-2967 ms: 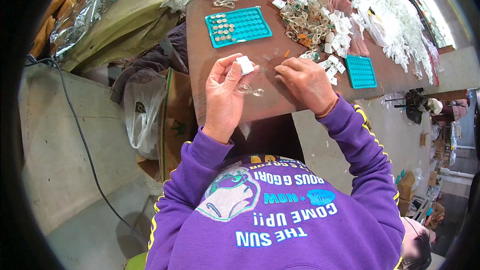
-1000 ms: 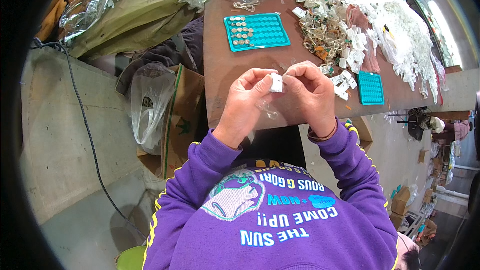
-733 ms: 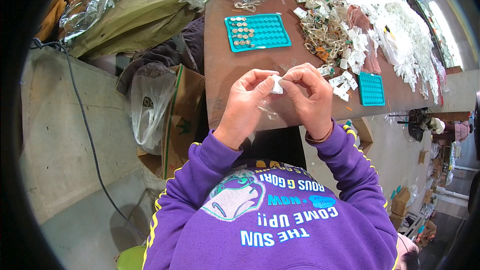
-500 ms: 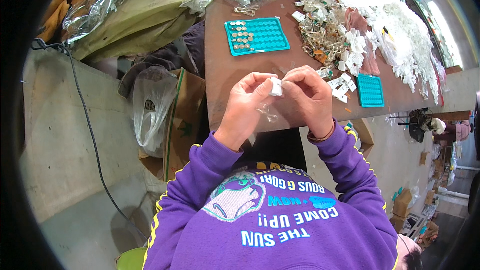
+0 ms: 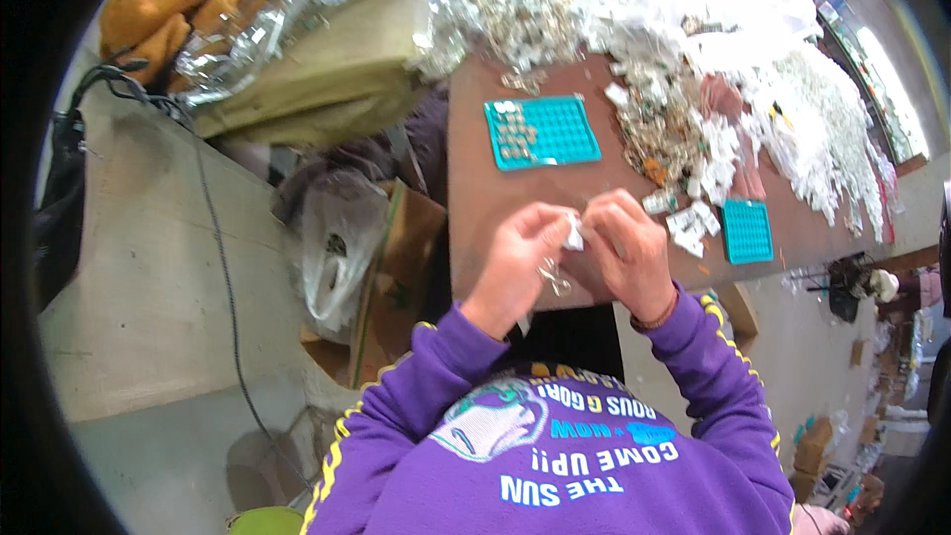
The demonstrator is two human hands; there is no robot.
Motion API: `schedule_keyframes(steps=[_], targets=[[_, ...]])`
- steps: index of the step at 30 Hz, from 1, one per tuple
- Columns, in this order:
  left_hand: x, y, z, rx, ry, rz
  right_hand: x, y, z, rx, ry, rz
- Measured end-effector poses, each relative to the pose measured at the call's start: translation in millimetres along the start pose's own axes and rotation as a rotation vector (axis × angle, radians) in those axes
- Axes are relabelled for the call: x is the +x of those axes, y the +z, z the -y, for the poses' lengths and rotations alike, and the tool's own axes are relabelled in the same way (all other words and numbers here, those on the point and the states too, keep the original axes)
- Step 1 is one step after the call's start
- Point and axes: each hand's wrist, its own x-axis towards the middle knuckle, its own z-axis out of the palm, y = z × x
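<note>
Over the near part of the brown table, my left hand (image 5: 517, 263) and my right hand (image 5: 631, 256) meet at the fingertips. Between them is a small white piece (image 5: 574, 235), pinched by my left thumb and forefinger. My right thumb and fingers close on its other side; their tips partly cover it, so its exact kind is unclear. A thin pale looped cord (image 5: 556, 278) dangles below my left fingers. Beyond the hands lies a teal tray (image 5: 567, 144) with round hollows, and several small round metallic pieces (image 5: 514, 129) fill its left part.
A smaller teal tray (image 5: 748, 232) lies at the right table edge, near loose white pieces (image 5: 692, 226). Heaped cords and small parts (image 5: 651, 126) spread behind, with a white pile (image 5: 822, 129) farther right. Left of the table stand a cardboard box (image 5: 396, 272) and a plastic bag (image 5: 342, 238).
The whole scene sits lower and further right in the picture as my head moved. My hands stay together at the white piece, which now shows less between the fingers.
</note>
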Motion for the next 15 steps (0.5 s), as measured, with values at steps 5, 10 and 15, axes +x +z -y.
schedule_keyframes(steps=[5, 10, 15], targets=[[-5.1, 9.7, 1.5, 0.087, 0.047, -0.024, -2.2, -7.9, -4.1, 0.141, 0.054, -0.019], [-19.3, 33.8, -21.3, 1.197, 0.840, 0.485, -32.0, -30.6, -10.8, 0.376, 0.369, -0.410], [102.6, 47.4, -98.3, 1.995, 1.547, 0.010, -69.0, -29.6, -2.6, 0.398, 0.407, -0.379]])
